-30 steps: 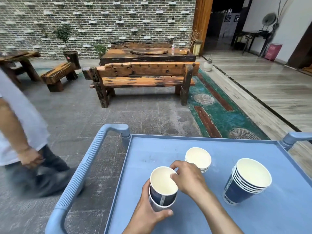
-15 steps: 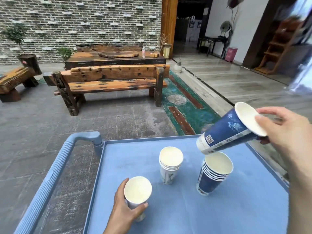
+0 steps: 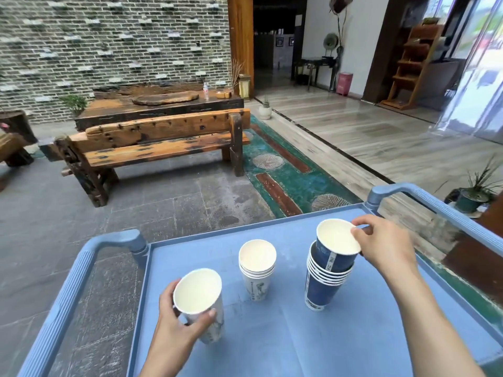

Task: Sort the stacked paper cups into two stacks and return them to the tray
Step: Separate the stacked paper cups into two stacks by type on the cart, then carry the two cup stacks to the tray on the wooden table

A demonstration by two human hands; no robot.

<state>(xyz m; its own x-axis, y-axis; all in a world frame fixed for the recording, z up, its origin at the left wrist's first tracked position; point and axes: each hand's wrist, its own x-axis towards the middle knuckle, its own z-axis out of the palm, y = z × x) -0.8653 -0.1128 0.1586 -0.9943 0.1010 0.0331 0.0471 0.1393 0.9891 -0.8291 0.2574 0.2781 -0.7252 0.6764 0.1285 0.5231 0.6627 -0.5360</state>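
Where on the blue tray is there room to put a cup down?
Bare tray lies near the camera, between the two forearms, and along the far edge behind the white stack. It is crowded around the blue stack, where the right hand works.

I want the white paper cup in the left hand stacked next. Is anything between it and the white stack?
Nothing visible. The left hand holds the white paper cup beside the white cup stack, with only bare blue tray between them.

a rustic teahouse courtyard: brick wall [image 3: 109, 36], reclaimed-wood bench [image 3: 152, 142], slab tea table [image 3: 163, 103], stone paving [image 3: 136, 202].
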